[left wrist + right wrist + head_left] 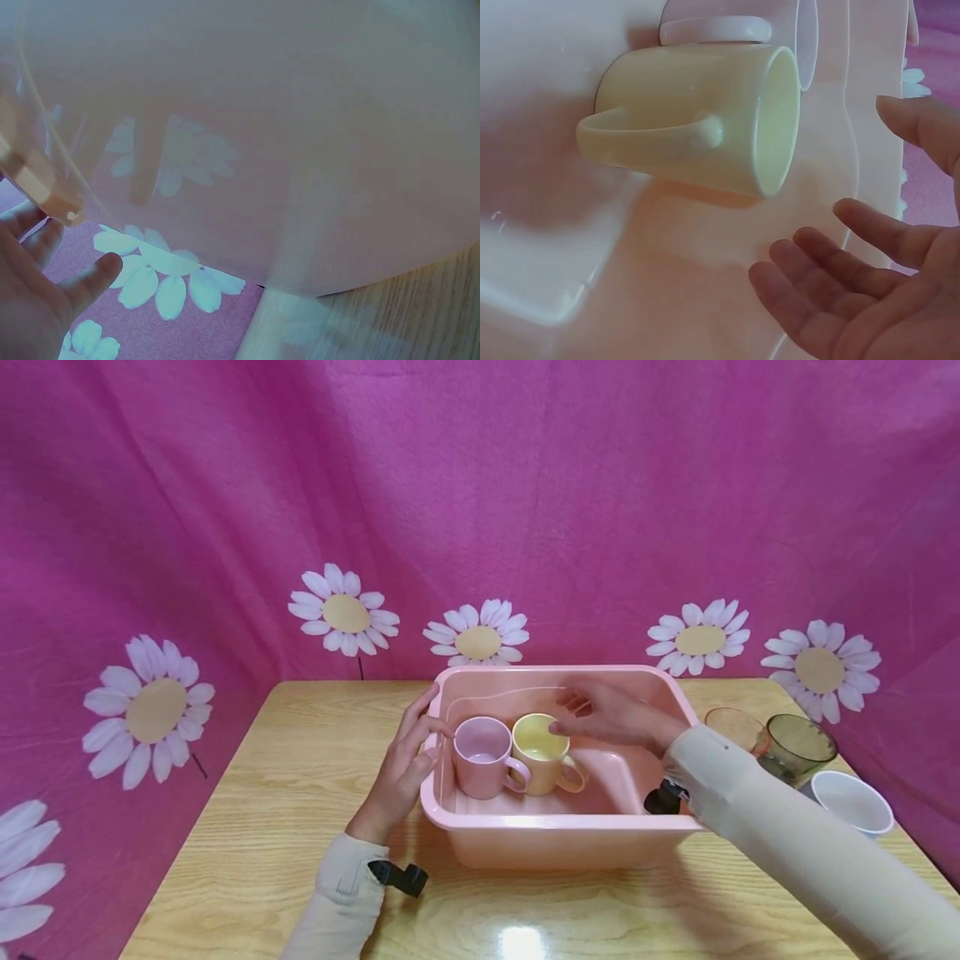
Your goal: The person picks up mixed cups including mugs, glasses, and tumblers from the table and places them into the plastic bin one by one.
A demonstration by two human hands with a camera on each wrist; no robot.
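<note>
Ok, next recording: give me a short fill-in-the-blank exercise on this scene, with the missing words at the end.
1. The pink tub holds exactly ____ mugs.
2. The hand touching the tub's rim is the person's ____ hand.
3. The mug nearest the right hand is ____.
4. Of the three visible cups on the table, the one nearest the person is ____.

Missing words: two; left; yellow; white.

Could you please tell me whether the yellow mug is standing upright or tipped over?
Upright: in the head view, the yellow mug stands in the pink tub, its mouth facing up.
</note>
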